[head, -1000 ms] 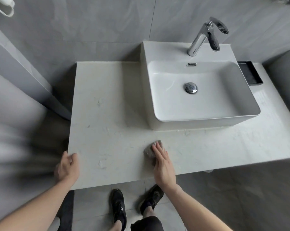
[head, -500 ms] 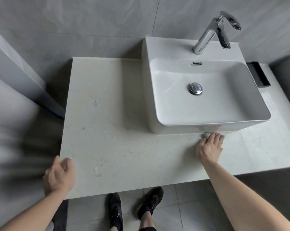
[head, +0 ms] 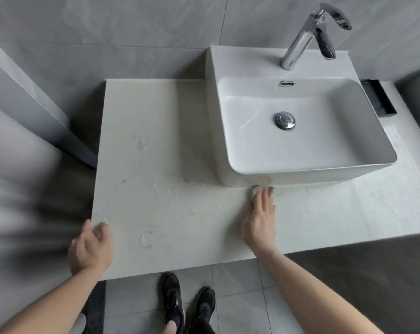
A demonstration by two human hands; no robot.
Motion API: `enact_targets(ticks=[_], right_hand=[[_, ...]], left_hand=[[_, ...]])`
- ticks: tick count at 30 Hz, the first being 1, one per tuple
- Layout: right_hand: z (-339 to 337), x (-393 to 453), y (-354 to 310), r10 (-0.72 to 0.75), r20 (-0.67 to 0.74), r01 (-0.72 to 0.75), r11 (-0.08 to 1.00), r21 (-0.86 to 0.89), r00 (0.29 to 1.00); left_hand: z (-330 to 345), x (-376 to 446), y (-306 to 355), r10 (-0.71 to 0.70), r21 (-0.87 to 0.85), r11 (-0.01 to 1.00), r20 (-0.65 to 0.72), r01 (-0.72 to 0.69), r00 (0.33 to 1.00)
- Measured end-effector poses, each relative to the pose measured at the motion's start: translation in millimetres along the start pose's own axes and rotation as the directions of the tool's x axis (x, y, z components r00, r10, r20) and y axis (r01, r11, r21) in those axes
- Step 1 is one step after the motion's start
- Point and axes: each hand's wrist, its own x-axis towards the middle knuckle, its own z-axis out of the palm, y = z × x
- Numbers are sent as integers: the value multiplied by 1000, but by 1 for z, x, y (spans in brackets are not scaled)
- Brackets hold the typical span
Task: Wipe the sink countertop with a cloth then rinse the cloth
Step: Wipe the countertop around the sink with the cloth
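The pale stone countertop [head: 155,141] carries a white vessel sink [head: 312,167] at its right half. My right hand [head: 260,220] lies flat on the counter, just in front of the sink's front left corner, and presses a small grey cloth [head: 255,189] against the stone. Only a strip of the cloth shows past my fingertips, touching the sink's base; the rest is hidden under my palm. My left hand [head: 90,247] grips the counter's front left corner, thumb on top. Faint smears mark the stone left of the sink.
A chrome faucet [head: 300,42] stands at the sink's back and a chrome drain plug [head: 285,120] sits in the basin. A black tray [head: 380,100] lies right of the sink by the wall. Grey tiled walls close the back and left. My shoes [head: 172,300] stand below the counter's front edge.
My right hand swept the cloth right along the sink's front, then slid back left to the sink's front left corner. My left hand stayed on the counter's corner.
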Motion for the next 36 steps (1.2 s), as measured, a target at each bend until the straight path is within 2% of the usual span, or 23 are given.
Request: enact_targets(ticks=[2, 5, 7, 11, 15, 17, 20, 23, 25, 27, 29, 31, 33, 36], right_hand=[[10, -17, -17, -177, 79, 174, 984, 49, 981], [23, -37, -45, -430, 212, 424, 903, 76, 878], [24, -41, -50, -474, 232, 456, 880, 128, 849], [0, -27, -22, -329, 52, 300, 907, 297, 943], [-46, 4, 40, -54, -100, 77, 969, 235, 993], [-69, 25, 80, 60, -117, -43, 989, 143, 991], [-87, 55, 123, 171, -51, -169, 985, 38, 984], [-77, 60, 134, 168, -35, -169, 985, -33, 985], [-60, 50, 118, 145, -58, -148, 988, -40, 988], [-39, 34, 93, 62, -61, -63, 998, -29, 996], [-15, 14, 60, -86, -24, 86, 996, 11, 996], [8, -6, 22, -254, 28, 251, 965, 71, 967], [31, -31, -19, -410, 99, 398, 910, 118, 907], [61, -71, -79, -612, 179, 589, 791, 165, 770]], left_hand=[[0, -2, 1, 0, 2, 1000, -7, 0, 1000], [-1, -3, 1, 3, 9, 1000, -6, -3, 1000], [0, -2, 0, 3, 13, 1000, -4, -3, 1000], [0, -4, 1, 6, -6, 1000, -15, -6, 1000], [1, -1, -1, -2, -9, 1000, -19, 2, 1000], [2, -1, 0, -3, -8, 1000, -8, 2, 1000], [4, 1, -3, -20, -14, 1000, 5, 20, 1000], [4, 2, -2, -14, -26, 1000, -4, 14, 1000], [3, 0, -1, -9, -20, 1000, -13, 9, 1000], [4, -1, -2, 9, -8, 1000, -18, -9, 1000], [4, 1, -2, 14, -20, 1000, -18, -14, 1000], [5, 3, -2, 9, -24, 1000, -17, -10, 1000], [4, 1, -2, -3, -30, 1000, -29, 2, 1000], [3, 0, -1, 11, -30, 999, -34, -12, 999]])
